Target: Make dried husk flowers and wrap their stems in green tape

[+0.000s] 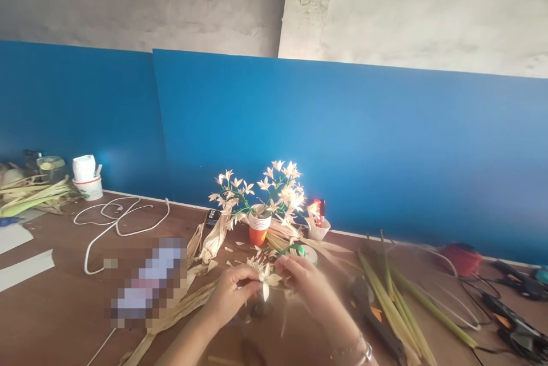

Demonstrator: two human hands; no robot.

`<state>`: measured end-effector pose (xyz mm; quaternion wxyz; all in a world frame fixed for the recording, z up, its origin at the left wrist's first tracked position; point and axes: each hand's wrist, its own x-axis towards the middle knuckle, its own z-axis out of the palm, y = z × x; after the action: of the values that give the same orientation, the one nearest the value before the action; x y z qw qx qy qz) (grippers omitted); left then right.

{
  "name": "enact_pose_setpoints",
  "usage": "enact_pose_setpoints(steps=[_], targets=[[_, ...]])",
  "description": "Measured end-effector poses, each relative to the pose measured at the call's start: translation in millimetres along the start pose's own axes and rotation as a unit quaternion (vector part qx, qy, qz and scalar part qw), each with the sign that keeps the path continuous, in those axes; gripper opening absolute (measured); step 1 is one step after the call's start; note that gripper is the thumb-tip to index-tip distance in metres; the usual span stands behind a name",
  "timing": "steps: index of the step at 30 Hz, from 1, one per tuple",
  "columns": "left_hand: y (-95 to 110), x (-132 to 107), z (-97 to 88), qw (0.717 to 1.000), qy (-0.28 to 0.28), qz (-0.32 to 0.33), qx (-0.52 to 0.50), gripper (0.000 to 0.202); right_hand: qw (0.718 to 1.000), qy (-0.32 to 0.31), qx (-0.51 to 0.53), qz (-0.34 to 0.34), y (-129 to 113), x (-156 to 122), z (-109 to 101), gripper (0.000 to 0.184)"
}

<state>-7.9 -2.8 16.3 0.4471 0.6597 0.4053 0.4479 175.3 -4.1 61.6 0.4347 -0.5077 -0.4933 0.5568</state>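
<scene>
Down at the near side, a silver bracelet (366, 353) is circling the right wrist, while a black tool with an orange trigger (370, 314) is lying just to the right of that forearm, beside long green-yellow husk strips (400, 323). Farther right, another black-and-orange tool (511, 326) is resting on the brown bench (64, 303). Over the middle, the left hand (233, 292) is gripping a pale flower (266, 289) between thumb and finger, holding it above the bench surface. The right hand (303, 280) is hovering just beside it with fingers drawn together; whether that grip is closing on anything, one cannot tell. To the left, a dry husk strip (175, 314) is stretching away from the near edge, and a pixelated object (149, 283) is lying next to it. Just beyond the hands, a spool with green tape (295, 250) is lying, and behind it an orange-red cup (258, 234) is standing upright, bearing green stems with pale blossoms (291, 194). A small white cup (319, 231) is sitting to its right. Off left, a white cable (88, 257) is looping toward a white tub (88, 190). Behind everything, blue panels (342, 137) are standing before a grey wall (171, 0).
</scene>
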Motion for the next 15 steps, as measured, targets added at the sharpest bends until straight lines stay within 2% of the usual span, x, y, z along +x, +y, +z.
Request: enact_pose_setpoints(steps=[5,9,13,15], targets=[[-5,5,0.0,0.997,0.076,0.000,-0.034,0.022,0.999,0.002,0.031,-0.018,5,5,2,0.034],[-2,11,-9.0,0.988,0.144,-0.051,0.002,0.025,1.000,0.002,0.020,-0.015,6,7,1,0.031],[4,16,-23.7,0.979,0.180,-0.051,0.076,0.027,1.000,0.015,-0.012,-0.022,8,9,-2,0.025],[4,19,-28.9,0.975,0.193,-0.059,0.088,0.026,0.998,0.006,-0.061,-0.027,11,9,2,0.022]])
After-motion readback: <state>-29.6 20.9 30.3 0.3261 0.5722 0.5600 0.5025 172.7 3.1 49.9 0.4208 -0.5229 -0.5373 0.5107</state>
